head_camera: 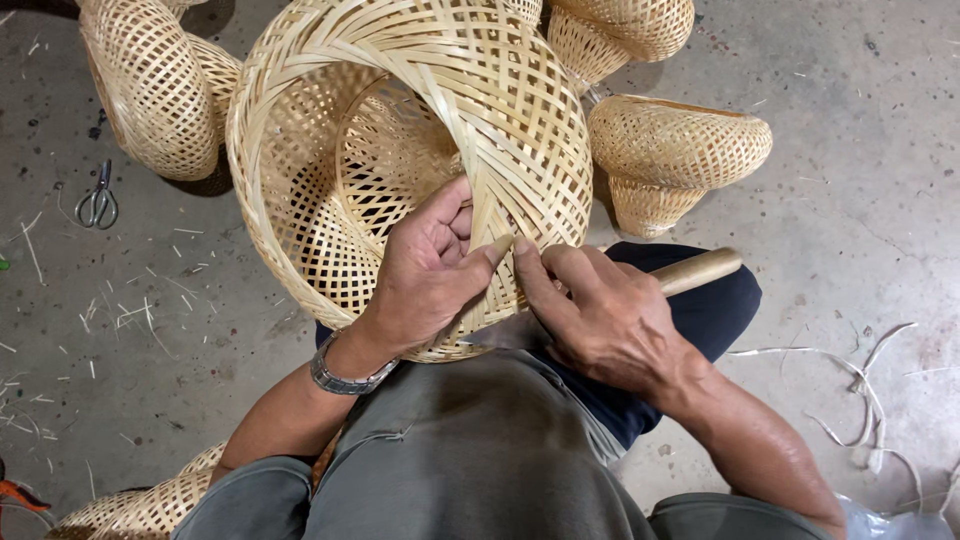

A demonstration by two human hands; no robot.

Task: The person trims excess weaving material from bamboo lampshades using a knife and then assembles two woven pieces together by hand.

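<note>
The woven bamboo basket (400,150) looks almost complete, and the left hand (425,275) and right hand (600,315) pinch its rim strips between narrow fingers, where weaving remains.

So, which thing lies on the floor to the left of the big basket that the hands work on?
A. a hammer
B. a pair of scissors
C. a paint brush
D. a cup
B: a pair of scissors lies on the concrete floor, left of the big woven basket.
</note>
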